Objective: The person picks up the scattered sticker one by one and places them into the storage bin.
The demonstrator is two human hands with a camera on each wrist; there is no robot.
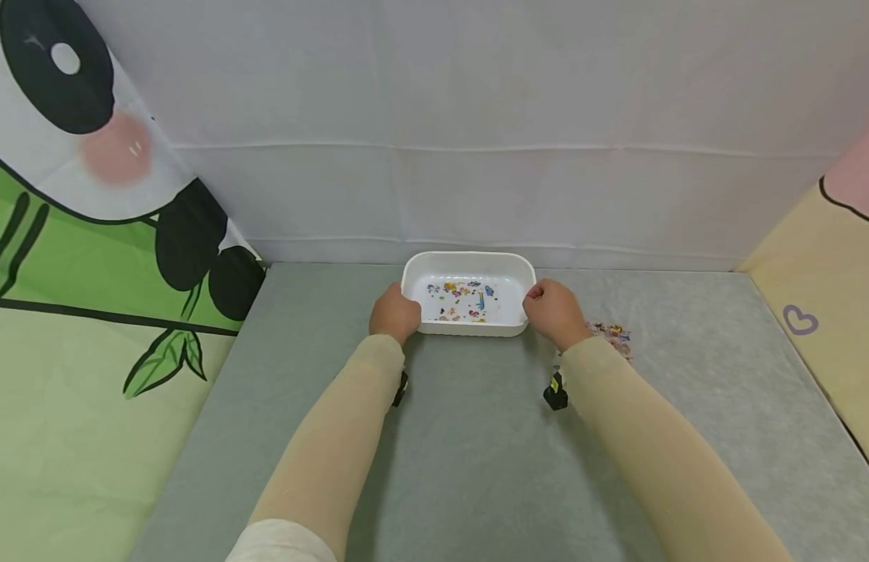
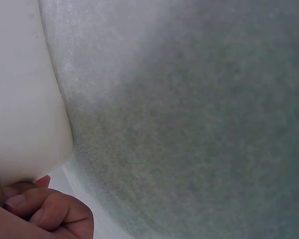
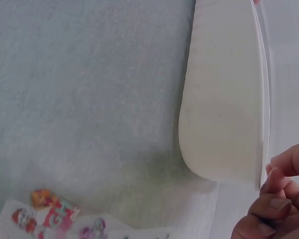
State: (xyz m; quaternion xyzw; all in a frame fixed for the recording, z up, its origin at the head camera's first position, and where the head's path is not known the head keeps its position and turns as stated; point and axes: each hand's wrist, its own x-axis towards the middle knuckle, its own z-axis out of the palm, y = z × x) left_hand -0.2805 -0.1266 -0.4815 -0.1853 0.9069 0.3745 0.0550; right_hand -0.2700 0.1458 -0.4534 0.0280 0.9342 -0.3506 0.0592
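A white rectangular plastic tray stands on the grey table near the back wall. Small colourful cut-outs, apparently stickers, lie scattered over its bottom. At the tray's left end, my left hand grips the rim and side, its fingers curled in the left wrist view. My right hand is at the opposite end, where thumb and fingers pinch the rim corner in the right wrist view. Beside the right wrist lies a group of colourful cartoon stickers, partly hidden by the hand and sleeve.
A pale cloth wall rises right behind the tray. Printed panels border the table, green with a cartoon face at left and cream with a heart at right. A small black device hangs at the right wrist.
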